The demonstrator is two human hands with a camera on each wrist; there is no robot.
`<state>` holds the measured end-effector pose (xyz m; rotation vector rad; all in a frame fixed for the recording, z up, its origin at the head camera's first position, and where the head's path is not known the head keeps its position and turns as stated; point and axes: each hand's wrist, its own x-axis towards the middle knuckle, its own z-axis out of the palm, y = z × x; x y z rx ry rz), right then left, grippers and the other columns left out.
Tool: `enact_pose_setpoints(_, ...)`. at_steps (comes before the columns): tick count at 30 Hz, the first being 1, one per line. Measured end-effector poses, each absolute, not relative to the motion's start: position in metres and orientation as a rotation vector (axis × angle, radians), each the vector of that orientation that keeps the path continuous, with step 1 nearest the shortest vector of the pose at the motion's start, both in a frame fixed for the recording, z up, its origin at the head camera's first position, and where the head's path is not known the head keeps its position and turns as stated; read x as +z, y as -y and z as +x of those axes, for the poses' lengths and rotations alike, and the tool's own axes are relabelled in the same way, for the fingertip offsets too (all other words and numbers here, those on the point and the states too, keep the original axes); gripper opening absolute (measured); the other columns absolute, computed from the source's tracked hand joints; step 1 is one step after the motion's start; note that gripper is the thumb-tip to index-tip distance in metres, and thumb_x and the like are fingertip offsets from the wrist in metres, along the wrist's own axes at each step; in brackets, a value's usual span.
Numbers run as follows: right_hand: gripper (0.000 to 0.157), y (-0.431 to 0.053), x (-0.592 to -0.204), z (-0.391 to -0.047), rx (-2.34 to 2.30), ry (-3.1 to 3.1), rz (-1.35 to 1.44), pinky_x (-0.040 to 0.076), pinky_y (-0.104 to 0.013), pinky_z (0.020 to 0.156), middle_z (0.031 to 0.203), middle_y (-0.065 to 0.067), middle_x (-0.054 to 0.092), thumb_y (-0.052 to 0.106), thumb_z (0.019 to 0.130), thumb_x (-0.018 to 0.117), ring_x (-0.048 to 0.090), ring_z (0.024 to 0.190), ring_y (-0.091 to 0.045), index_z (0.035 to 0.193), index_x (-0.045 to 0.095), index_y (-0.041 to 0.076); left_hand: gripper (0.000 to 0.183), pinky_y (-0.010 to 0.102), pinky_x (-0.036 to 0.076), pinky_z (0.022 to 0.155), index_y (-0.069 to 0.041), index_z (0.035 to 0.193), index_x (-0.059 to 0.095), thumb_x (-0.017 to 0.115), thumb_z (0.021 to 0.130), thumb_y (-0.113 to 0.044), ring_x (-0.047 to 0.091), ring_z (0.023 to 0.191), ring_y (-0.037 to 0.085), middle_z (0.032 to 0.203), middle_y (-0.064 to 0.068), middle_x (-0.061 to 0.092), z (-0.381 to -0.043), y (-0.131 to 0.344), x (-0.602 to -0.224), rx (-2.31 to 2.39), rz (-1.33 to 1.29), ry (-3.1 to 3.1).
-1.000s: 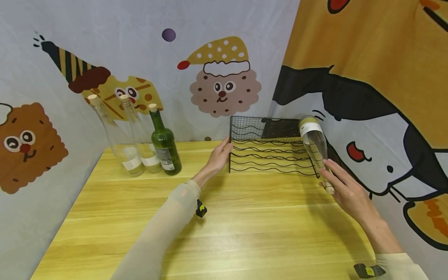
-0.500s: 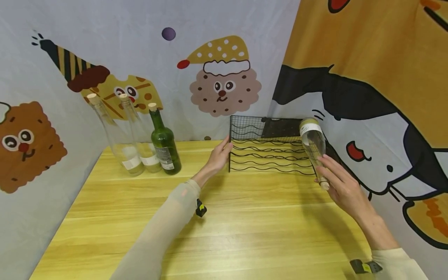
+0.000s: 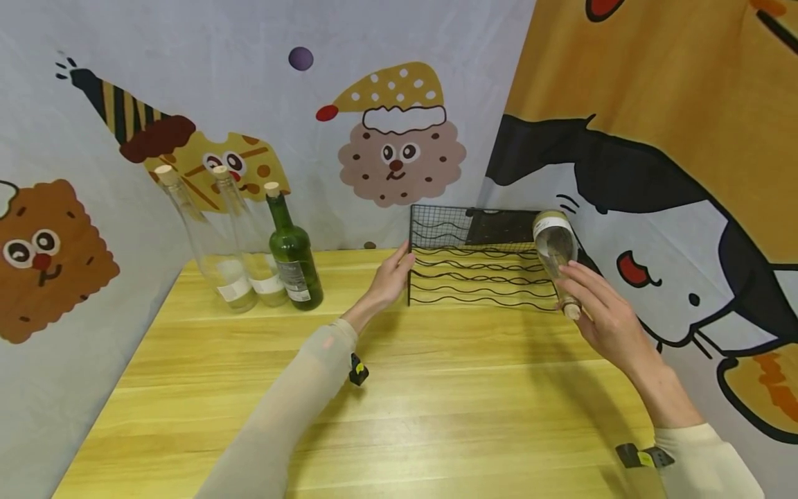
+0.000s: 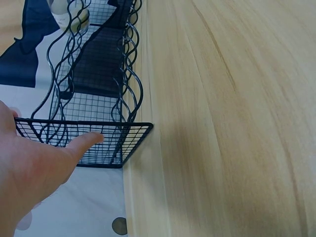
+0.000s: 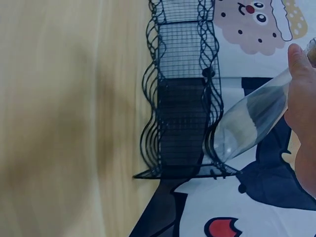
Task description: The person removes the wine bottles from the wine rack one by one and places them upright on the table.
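A black wire wine rack (image 3: 483,281) with wavy rows stands at the back of the table. My left hand (image 3: 389,278) grips its left end, and the thumb (image 4: 89,141) lies against the mesh side panel. In my right hand (image 3: 614,326) is a corked clear glass bottle (image 3: 557,242), held by its neck. The bottle tilts, its cork (image 3: 571,311) low and toward me, its base up over the rack's right end. In the right wrist view, the bottle's base (image 5: 224,143) overlaps the upper wavy wires at that end.
Two corked clear bottles (image 3: 235,287) (image 3: 269,284) and a corked green bottle (image 3: 291,249) stand upright at the back left of the wooden table (image 3: 399,402). Printed cloth (image 3: 249,55) hangs close behind the rack and along the right side.
My right hand has moved a little forward and left, bringing the bottle's cork end up and toward the rack. The base stays over the right end. My left hand has not moved.
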<state>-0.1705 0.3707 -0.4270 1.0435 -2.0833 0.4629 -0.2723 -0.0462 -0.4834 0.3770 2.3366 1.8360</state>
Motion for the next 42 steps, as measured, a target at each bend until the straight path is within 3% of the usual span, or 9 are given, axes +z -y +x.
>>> enact_pose_setpoints(2, 0.042, -0.368, -0.424, -0.173, 0.461, 2.067, 1.034, 0.037, -0.023, 0.138, 0.142, -0.034, 0.073, 0.02, 0.124, 0.046, 0.056, 0.16, -0.029, 0.132, 0.075, -0.01, 0.066, 0.034, 0.042, 0.063, -0.026, 0.183, 0.018, 0.036, 0.124, -0.049, 0.027, 0.051, 0.01, 0.057, -0.012, 0.032, -0.272, 0.046, -0.483, 1.835, 0.378, -2.341)
enact_pose_setpoints(6, 0.044, -0.363, -0.42, -0.178, 0.474, 2.056, 1.003, 0.038, -0.025, 0.138, 0.143, -0.033, 0.072, 0.019, 0.123, 0.042, 0.061, 0.154, -0.036, 0.134, 0.071, -0.013, 0.066, 0.03, 0.039, 0.057, -0.025, 0.183, 0.019, 0.036, 0.124, -0.049, 0.027, 0.049, 0.01, 0.056, -0.012, 0.031, -0.271, 0.047, -0.483, 1.832, 0.376, -2.348)
enact_pose_setpoints(15, 0.052, -0.349, -0.407, -0.19, 0.561, 1.999, 0.9, 0.044, -0.024, 0.133, 0.134, -0.034, 0.075, 0.034, 0.12, 0.057, 0.07, 0.139, -0.045, 0.129, 0.069, -0.015, 0.068, 0.028, 0.034, 0.052, -0.024, 0.183, 0.018, 0.036, 0.124, -0.052, 0.026, 0.047, 0.01, 0.055, -0.011, 0.031, -0.272, 0.047, -0.484, 1.836, 0.389, -2.351)
enact_pose_setpoints(21, 0.056, -0.344, -0.4, -0.196, 0.61, 1.997, 0.834, 0.044, -0.019, 0.132, 0.135, -0.033, 0.075, 0.039, 0.12, 0.057, 0.07, 0.135, -0.048, 0.132, 0.069, -0.014, 0.064, 0.029, 0.035, 0.05, -0.027, 0.183, 0.019, 0.036, 0.125, -0.045, 0.028, 0.047, 0.011, 0.054, -0.009, 0.034, -0.273, 0.046, -0.484, 1.829, 0.374, -2.353)
enact_pose_setpoints(26, 0.04, -0.341, -0.396, -0.2, 0.662, 2.001, 0.801, 0.045, -0.018, 0.129, 0.137, -0.032, 0.075, 0.021, 0.116, 0.064, 0.07, 0.135, -0.05, 0.136, 0.067, -0.013, 0.063, 0.03, 0.035, 0.05, -0.028, 0.183, 0.019, 0.037, 0.125, -0.043, 0.029, 0.047, 0.012, 0.054, -0.008, 0.036, -0.273, 0.045, -0.483, 1.823, 0.372, -2.359)
enact_pose_setpoints(30, 0.036, -0.337, -0.395, -0.202, 0.682, 1.984, 0.781, 0.046, -0.018, 0.129, 0.134, -0.032, 0.075, 0.016, 0.114, 0.066, 0.071, 0.134, -0.048, 0.135, 0.067, -0.013, 0.063, 0.031, 0.036, 0.051, -0.028, 0.183, 0.018, 0.036, 0.125, -0.045, 0.03, 0.048, 0.012, 0.054, -0.008, 0.037, -0.272, 0.045, -0.483, 1.81, 0.373, -2.362)
enact_pose_setpoints(35, 0.027, -0.33, -0.394, -0.2, 0.686, 1.972, 0.749, 0.045, -0.015, 0.127, 0.132, -0.035, 0.074, -0.004, 0.107, 0.07, 0.072, 0.129, -0.049, 0.133, 0.067, -0.012, 0.067, 0.031, 0.039, 0.053, -0.024, 0.184, 0.016, 0.034, 0.124, -0.049, 0.031, 0.048, 0.012, 0.055, -0.008, 0.037, -0.272, 0.045, -0.482, 1.793, 0.386, -2.366)
enact_pose_setpoints(42, 0.023, -0.319, -0.386, -0.196, 0.69, 1.917, 0.736, 0.047, -0.015, 0.126, 0.126, -0.034, 0.076, 0.002, 0.109, 0.07, 0.074, 0.123, -0.048, 0.127, 0.067, -0.012, 0.068, 0.036, 0.047, 0.062, -0.026, 0.184, 0.014, 0.032, 0.124, -0.052, 0.032, 0.047, 0.012, 0.053, -0.008, 0.037, -0.272, 0.045, -0.481, 1.789, 0.396, -2.364)
